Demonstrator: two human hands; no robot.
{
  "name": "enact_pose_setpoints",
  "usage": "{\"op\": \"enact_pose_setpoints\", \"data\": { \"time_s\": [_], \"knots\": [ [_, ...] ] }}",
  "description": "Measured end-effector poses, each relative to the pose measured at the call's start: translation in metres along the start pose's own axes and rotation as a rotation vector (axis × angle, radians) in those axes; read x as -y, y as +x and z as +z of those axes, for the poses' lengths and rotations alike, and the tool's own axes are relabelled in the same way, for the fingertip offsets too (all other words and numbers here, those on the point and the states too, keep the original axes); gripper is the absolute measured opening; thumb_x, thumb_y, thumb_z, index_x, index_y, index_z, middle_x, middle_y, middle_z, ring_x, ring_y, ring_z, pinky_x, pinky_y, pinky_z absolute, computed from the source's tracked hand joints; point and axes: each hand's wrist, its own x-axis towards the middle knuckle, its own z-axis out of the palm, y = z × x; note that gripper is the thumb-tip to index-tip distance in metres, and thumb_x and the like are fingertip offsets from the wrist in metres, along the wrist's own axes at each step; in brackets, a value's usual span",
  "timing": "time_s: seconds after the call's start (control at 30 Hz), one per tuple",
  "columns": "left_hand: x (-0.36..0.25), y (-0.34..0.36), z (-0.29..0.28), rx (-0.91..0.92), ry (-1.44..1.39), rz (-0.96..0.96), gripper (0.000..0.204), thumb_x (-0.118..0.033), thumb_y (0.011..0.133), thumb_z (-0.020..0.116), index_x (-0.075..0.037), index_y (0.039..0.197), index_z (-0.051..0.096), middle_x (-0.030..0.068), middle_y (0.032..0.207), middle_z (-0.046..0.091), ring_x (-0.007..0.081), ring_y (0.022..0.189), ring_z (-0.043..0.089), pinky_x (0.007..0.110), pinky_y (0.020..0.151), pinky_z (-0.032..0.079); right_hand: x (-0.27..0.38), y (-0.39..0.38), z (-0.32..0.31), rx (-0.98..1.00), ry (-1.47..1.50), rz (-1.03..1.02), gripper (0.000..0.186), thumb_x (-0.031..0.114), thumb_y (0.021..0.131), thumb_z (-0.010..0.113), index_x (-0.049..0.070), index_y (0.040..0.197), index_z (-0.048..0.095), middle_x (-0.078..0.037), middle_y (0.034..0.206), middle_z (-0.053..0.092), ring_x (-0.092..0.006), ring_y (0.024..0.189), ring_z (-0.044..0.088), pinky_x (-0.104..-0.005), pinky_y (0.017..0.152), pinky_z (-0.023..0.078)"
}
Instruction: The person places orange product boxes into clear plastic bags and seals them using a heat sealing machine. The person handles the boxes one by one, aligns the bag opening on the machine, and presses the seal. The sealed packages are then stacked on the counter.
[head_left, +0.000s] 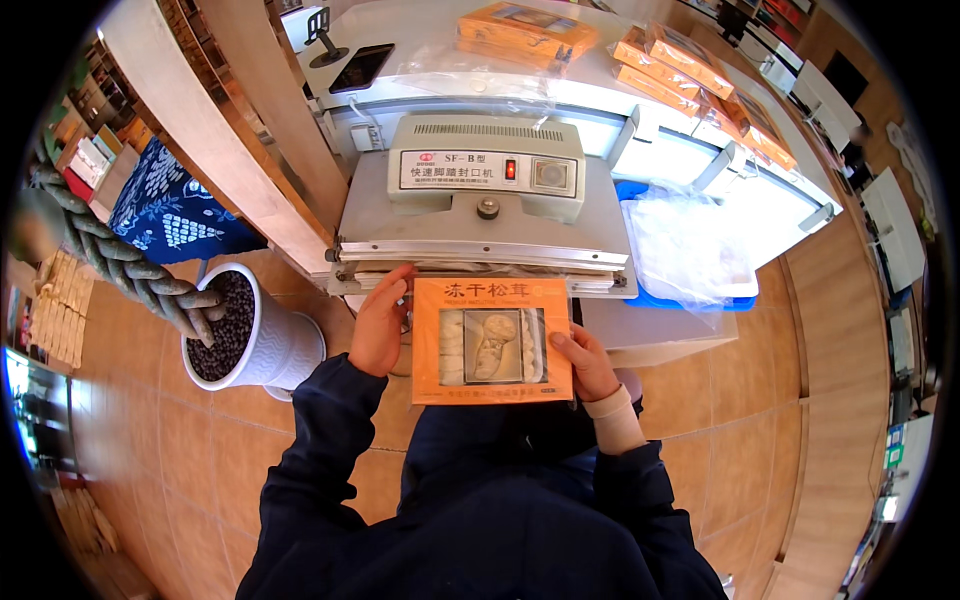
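An orange flat box [426, 345] with a clear window sits between my two hands, in front of a foot-pedal impulse sealer [490, 240]. Clear plastic film wraps the box, and its far edge is right at the sealer's jaws [480, 268]. My left hand [378, 325] holds the box by its left side, fingertips close to the far left corner and the sealing bar. On the right edge my right hand [588, 362] grips the box, thumb on top and the other fingers hidden underneath. Pale dried mushroom pieces show through the window.
Several orange boxes [675, 70] lie on the white counter behind the sealer, near a phone [362, 68] and a black stand [325, 40]. A blue tray [740, 303] with clear bags [685, 240] is at right. A white plant pot [285, 340] stands at left.
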Motion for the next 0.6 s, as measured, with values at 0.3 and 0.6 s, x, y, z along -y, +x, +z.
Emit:
{"op": "enact_pose_setpoints", "data": {
  "time_s": [0.3, 0.6],
  "knots": [
    [-0.002, -0.025, 0.012, -0.151, 0.087, -0.074, 0.046, -0.025, 0.090, 0.052, -0.006, 0.130, 0.039, 0.0033, 0.115, 0.051, 0.0134, 0.105, 0.047, 0.029, 0.087, 0.037, -0.002, 0.002, 0.004, -0.027, 0.029, -0.012, 0.038, 0.019, 0.090, 0.056, -0.004, 0.119, 0.048, -0.010, 0.107, 0.059, -0.0145, 0.094, 0.060, -0.0271, 0.081, 0.050],
    [0.007, -0.054, 0.005, 0.032, -0.094, -0.285, 0.036, -0.018, 0.091, 0.053, 0.000, 0.121, 0.044, 0.0081, 0.110, 0.057, 0.0168, 0.099, 0.058, 0.030, 0.085, 0.049, -0.003, 0.001, 0.008, -0.030, 0.021, -0.018, 0.036, 0.020, 0.090, 0.055, -0.004, 0.117, 0.049, -0.009, 0.104, 0.060, -0.0139, 0.091, 0.060, -0.0264, 0.079, 0.050]
  ]
}}
